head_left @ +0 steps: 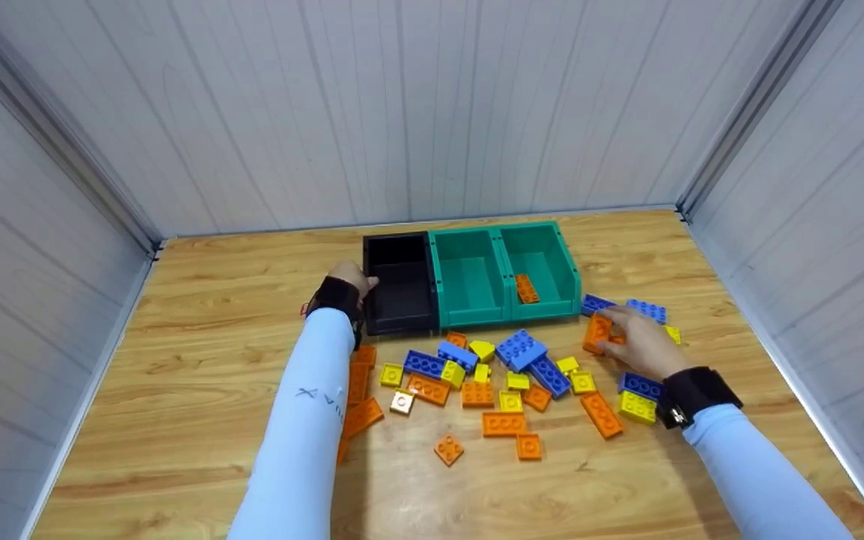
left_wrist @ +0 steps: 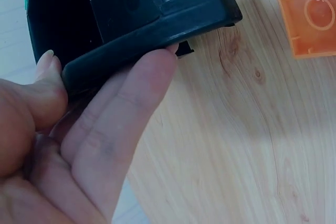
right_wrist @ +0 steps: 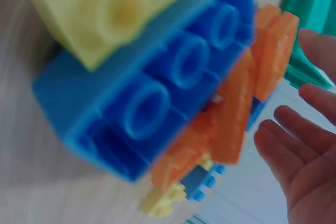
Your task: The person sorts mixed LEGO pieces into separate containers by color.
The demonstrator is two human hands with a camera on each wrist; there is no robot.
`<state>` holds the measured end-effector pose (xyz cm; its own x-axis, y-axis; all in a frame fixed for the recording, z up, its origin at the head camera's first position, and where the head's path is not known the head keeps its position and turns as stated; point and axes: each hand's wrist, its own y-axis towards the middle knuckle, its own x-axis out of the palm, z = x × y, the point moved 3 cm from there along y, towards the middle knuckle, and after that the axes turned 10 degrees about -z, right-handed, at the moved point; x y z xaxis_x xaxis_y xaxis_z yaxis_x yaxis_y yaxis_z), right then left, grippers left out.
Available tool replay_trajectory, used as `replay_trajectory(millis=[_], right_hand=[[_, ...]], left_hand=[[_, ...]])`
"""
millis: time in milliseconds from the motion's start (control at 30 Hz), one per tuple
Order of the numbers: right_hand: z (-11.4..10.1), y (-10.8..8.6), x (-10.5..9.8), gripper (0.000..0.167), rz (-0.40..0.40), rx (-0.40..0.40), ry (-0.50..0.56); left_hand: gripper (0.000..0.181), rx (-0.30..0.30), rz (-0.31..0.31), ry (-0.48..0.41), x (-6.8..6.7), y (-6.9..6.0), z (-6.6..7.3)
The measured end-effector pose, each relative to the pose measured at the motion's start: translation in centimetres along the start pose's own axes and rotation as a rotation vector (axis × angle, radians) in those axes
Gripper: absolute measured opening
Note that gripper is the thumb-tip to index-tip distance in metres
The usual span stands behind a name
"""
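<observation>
My left hand [head_left: 352, 277] grips the left wall of the black bin [head_left: 400, 324]. In the left wrist view its thumb lies over the rim, and the fingers [left_wrist: 121, 114] lie along the wall's outer side. At the right, my right hand [head_left: 646, 341] reaches over the bricks, beside an orange brick [head_left: 596, 333]. The right wrist view shows that hand's fingers [right_wrist: 302, 135] loosely spread, with a gap between them and the nearby orange bricks [right_wrist: 273, 56]. Close to its wrist lie a blue brick [head_left: 638, 386] and a yellow brick [head_left: 637, 407].
Two joined green bins [head_left: 469, 316] adjoin the black one; the right bin contains an orange brick [head_left: 526, 289]. Several orange, blue and yellow bricks [head_left: 477, 394] lie scattered on the wooden table [head_left: 199, 420] before the bins. White panel walls [head_left: 417, 112] enclose the back and sides.
</observation>
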<state>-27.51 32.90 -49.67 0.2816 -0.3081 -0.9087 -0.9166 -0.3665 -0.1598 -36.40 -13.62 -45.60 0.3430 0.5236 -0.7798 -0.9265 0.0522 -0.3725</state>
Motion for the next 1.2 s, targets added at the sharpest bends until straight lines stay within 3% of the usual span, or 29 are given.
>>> replay_trajectory(millis=[133, 200, 233, 267, 333, 367, 400, 467, 500, 567, 600, 633, 667, 767, 833, 867, 967, 1033, 1100, 1200], right_hand=[[0.0, 0.3, 0.8, 0.058, 0.002, -0.023, -0.044], [-0.1, 0.3, 0.9, 0.058, 0.006, -0.031, -0.068], [-0.1, 0.3, 0.9, 0.057, 0.007, -0.028, -0.079], [-0.2, 0.2, 1.0, 0.057, 0.009, -0.031, -0.091], [-0.4, 0.0, 1.0, 0.056, 0.008, -0.033, -0.105], [-0.6, -0.1, 0.9, 0.055, 0.005, -0.037, -0.111], [-0.7, -0.1, 0.9, 0.055, 0.0, -0.038, -0.111], [-1.1, -0.3, 1.0, 0.054, -0.017, -0.042, -0.111], [-1.3, -0.4, 1.0, 0.054, -0.028, -0.042, -0.108], [-1.6, -0.6, 1.1, 0.053, -0.052, -0.044, -0.107], [-1.7, -0.6, 1.1, 0.053, -0.065, -0.038, -0.102], [-1.8, -0.7, 1.1, 0.054, -0.075, -0.035, -0.097], [-1.8, -0.8, 1.1, 0.054, -0.086, -0.028, -0.091], [-2.0, -1.0, 1.0, 0.055, -0.102, -0.024, -0.074], [-2.2, -1.0, 0.9, 0.056, -0.1, -0.029, -0.058], [-2.3, -1.0, 0.8, 0.056, -0.096, -0.034, -0.048], [-2.7, -0.9, 0.2, 0.055, -0.07, -0.05, -0.018], [-3.1, -0.9, -0.4, 0.055, -0.05, -0.063, 0.004], [-3.6, -0.8, -1.0, 0.056, -0.032, -0.084, 0.008], [-4.4, -0.2, -1.9, 0.057, -0.013, -0.115, -0.001]], left_hand=[[0.038, -0.001, 0.013, -0.003, 0.2, 0.0, 0.1], [0.038, -0.023, -0.005, -0.01, 0.6, 1.2, -0.4], [0.038, -0.034, -0.014, -0.009, 0.9, 2.2, -0.8], [0.041, -0.014, 0.01, 0.003, 1.5, 3.9, -1.8], [0.047, -0.015, -0.006, 0.029, 2.5, 7.1, -3.5], [0.053, 0.025, 0.028, 0.033, 3.0, 9.1, -4.9], [0.054, 0.021, 0.024, 0.048, 3.1, 9.6, -5.2], [0.053, 0.027, 0.026, 0.062, 2.9, 9.0, -5.1], [0.051, 0.003, -0.003, 0.053, 2.3, 7.6, -4.4], [0.046, 0.008, 0.001, 0.04, 1.3, 4.5, -2.9], [0.04, -0.024, -0.023, 0.052, 0.6, 2.3, -1.4], [0.039, -0.008, -0.014, 0.042, 0.1, 0.5, -0.6], [0.039, 0.002, -0.005, 0.036, -0.1, -0.4, -0.2], [0.04, 0.01, -0.003, 0.026, -0.3, -1.8, 0.5], [0.04, -0.012, -0.02, 0.017, -0.4, -1.3, 0.4], [0.041, -0.023, -0.022, 0.022, -0.1, 0.0, -0.2], [0.04, 0.011, -0.007, 0.037, 0.5, 2.0, -1.5], [0.049, 0.054, 0.061, 0.103, 2.0, 6.1, -3.8], [0.058, 0.074, 0.067, 0.136, 3.6, 10.5, -6.4], [0.07, 0.052, 0.058, 0.159, 5.5, 16.5, -9.7]])
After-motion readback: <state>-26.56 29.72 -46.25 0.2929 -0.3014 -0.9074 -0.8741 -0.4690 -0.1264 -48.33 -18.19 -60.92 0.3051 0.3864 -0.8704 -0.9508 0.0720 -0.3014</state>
